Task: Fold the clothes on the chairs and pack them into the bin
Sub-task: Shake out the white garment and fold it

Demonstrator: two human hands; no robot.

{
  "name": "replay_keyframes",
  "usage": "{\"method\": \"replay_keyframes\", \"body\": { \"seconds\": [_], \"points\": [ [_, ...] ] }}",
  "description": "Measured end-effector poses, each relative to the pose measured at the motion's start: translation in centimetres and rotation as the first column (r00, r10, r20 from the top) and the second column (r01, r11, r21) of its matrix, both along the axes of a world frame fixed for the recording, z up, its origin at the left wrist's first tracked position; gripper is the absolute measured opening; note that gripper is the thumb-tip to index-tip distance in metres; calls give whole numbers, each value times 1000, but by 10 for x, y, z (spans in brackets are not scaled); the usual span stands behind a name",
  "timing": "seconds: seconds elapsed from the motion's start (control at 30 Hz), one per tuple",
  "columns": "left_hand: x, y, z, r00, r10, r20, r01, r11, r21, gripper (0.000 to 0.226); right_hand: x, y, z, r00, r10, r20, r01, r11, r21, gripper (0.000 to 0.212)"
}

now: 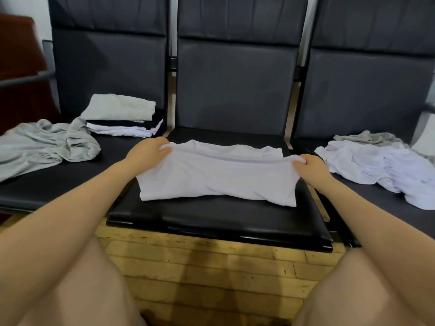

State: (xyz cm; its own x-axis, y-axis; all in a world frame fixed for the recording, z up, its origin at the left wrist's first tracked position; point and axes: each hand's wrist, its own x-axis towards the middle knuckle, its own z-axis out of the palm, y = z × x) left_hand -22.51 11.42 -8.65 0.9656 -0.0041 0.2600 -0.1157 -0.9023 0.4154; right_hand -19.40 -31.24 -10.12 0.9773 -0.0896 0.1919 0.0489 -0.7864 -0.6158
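The half-folded white cotton shirt (216, 175) lay crosswise on the middle black padded chair seat (219, 222). The left hand (147, 152) and the right hand (310, 167) each pinched one end of its far edge.

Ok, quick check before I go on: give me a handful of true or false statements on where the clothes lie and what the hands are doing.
1. Both hands grip the white shirt on the middle seat. True: the left hand and right hand hold its two ends.
2. The folded stack sits on the right chair. False: it sits on the left chair.
3. The stack's top piece is grey. True.
4. The crumpled grey garment lies on top of the stack. False: it lies beside it, on the left seat.
5. A heap of unfolded white clothes lies on the right seat. True.
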Motion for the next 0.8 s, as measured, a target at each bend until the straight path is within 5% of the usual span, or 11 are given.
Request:
{"method": "replay_keyframes", "body": {
  "seconds": [0.1, 0.23, 0.37, 0.57, 0.7, 0.77, 0.8],
  "points": [
    [25, -8, -3, 998, 34, 47, -29, 994, -102, 24, 22, 4, 2, 997, -70, -44, 79, 964, 253, 25],
    [61, -16, 4, 992, 66, 108, -62, 997, -35, 25, 60, 10, 13, 975, -176, -134, 220, 835, 504, 33],
    [102, -15, 14, 994, 61, 85, -77, 979, 191, 23, 104, 10, 14, 961, -243, -131, 276, 836, 474, 29],
    [138, -19, -8, 965, 153, 213, -205, 947, 247, 24, 135, 24, -11, 929, -301, -214, 363, 857, 367, 17],
    [131, -15, -29, 955, 255, 152, -277, 950, 143, 34, 123, 36, -28, 938, -302, -170, 336, 911, 238, 52],
    [121, -10, -29, 955, 274, 112, -282, 957, 66, 36, 115, 39, -21, 953, -258, -160, 284, 944, 171, 44],
    [115, -8, -28, 956, 280, 88, -284, 958, 30, 37, 112, 38, -18, 959, -243, -148, 264, 953, 148, 25]
  ]
}}
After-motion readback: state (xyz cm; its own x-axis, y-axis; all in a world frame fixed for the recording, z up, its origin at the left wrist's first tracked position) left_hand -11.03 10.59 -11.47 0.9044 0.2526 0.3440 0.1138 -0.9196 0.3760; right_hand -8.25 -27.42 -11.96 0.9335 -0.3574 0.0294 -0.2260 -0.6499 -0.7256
